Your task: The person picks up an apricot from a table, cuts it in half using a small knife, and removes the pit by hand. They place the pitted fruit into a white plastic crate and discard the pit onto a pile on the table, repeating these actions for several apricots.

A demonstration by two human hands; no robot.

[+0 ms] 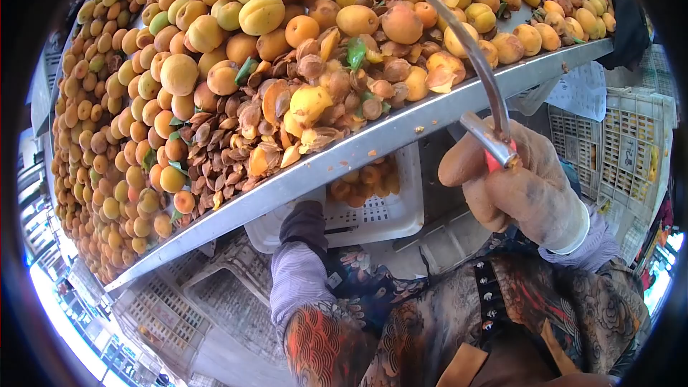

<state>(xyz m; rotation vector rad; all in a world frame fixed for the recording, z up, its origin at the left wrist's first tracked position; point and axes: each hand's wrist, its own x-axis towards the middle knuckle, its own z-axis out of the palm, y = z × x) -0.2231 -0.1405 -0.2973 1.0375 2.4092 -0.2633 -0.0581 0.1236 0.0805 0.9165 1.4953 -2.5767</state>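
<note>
My right hand [527,179], in a stained, pale glove, is closed around a curved metal hook tool [476,57]. Some red shows on the tool by my fingers, and its tip reaches up over the apricots [261,14] on the metal table [344,140]. My left arm, in a striped sleeve with a dark cuff [304,223], reaches down beside the white plastic basket [401,204]. The table's rim largely hides that hand, so its fingers do not show. Apricot halves [369,175] lie inside the basket. Brown pits [215,145] and torn apricot pieces [309,104] are heaped near the table's edge.
The raised metal rim crosses diagonally between my body and the fruit. Slotted plastic crates stand at right [613,165] and lower left [168,315]. A translucent plastic container [579,92] is below the table at right. Green leaves [356,53] lie among the fruit.
</note>
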